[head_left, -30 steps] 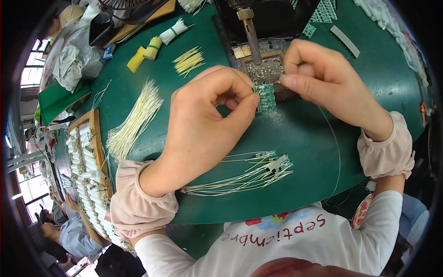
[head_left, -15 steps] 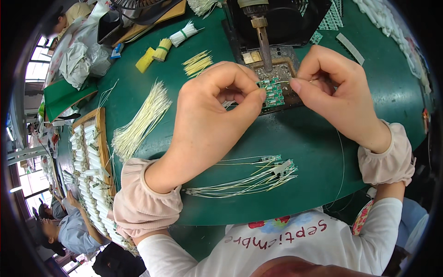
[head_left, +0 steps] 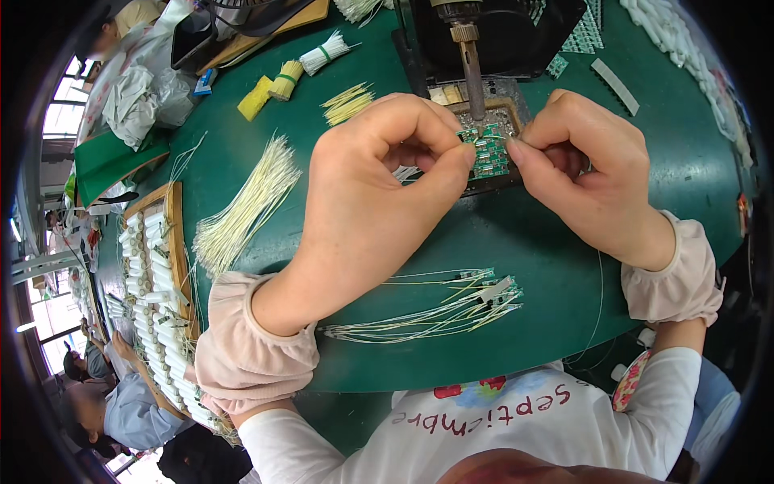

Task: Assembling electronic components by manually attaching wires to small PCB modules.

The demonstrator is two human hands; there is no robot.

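Observation:
Between thumb and fingers, my left hand (head_left: 379, 185) grips a small green circuit board panel (head_left: 490, 157) by its left edge. My right hand (head_left: 584, 165) is pinched on a thin pale wire (head_left: 498, 138), whose end lies over the panel's upper part. Directly above the panel, the soldering iron (head_left: 472, 77) points down in its stand, its tip just at the panel's top edge. Under the panel is a solder-spattered tray with a brown rim (head_left: 514, 113). Several boards with wires attached (head_left: 435, 310) lie on the green table below my hands.
A fanned bundle of pale wires (head_left: 250, 206) lies to the left, with short yellow wires (head_left: 348, 103) beyond. A wooden tray of white cylinders (head_left: 181, 266) stands at the far left. More green boards (head_left: 582, 36) rest at the back right. A co-worker (head_left: 137, 407) sits at the left.
Both hands have shifted slightly; the left hand and the board panel moved right, closer under the soldering iron. The wire end now lies further over the panel.

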